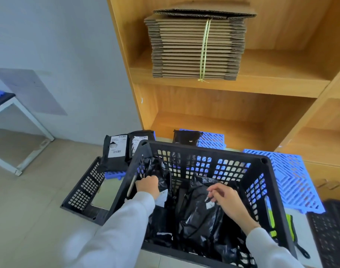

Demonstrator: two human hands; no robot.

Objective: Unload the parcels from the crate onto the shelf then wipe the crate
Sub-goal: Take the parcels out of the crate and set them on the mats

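A black slotted crate [204, 149] stands in front of me with several black plastic parcels inside. My left hand [148, 185] grips the top of a parcel [157, 167] at the crate's left side. My right hand [226, 198] pinches the upper edge of a larger black parcel [198, 211] in the middle. Two labelled black parcels [116, 149] lean beyond the crate's far left corner, and another black parcel [186, 137] stands at the foot of the wooden shelf [223, 88].
A tied stack of flat cardboard [196, 47] fills the upper shelf's left part. Blue plastic grids [285, 176] lie on the floor to the right. A second black crate [84, 188] lies on the left. A white table frame [20, 113] stands far left.
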